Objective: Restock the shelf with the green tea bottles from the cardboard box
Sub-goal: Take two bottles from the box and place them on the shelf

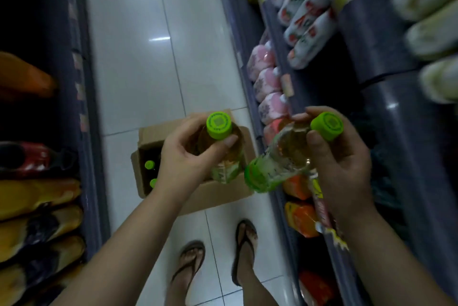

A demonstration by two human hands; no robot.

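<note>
Right-hand bottle tilted, cap rightward

Cardboard box on the floor between two shelving units: packets left, bottles right. In the box, two bottle caps. Above it, left hand and right hand, each gripping a tea bottle

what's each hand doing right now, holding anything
Left hand: closed around one green tea bottle, held upright over the cardboard box.
Right hand: closed around another bottle, tilted with its cap toward the shelf.
</note>
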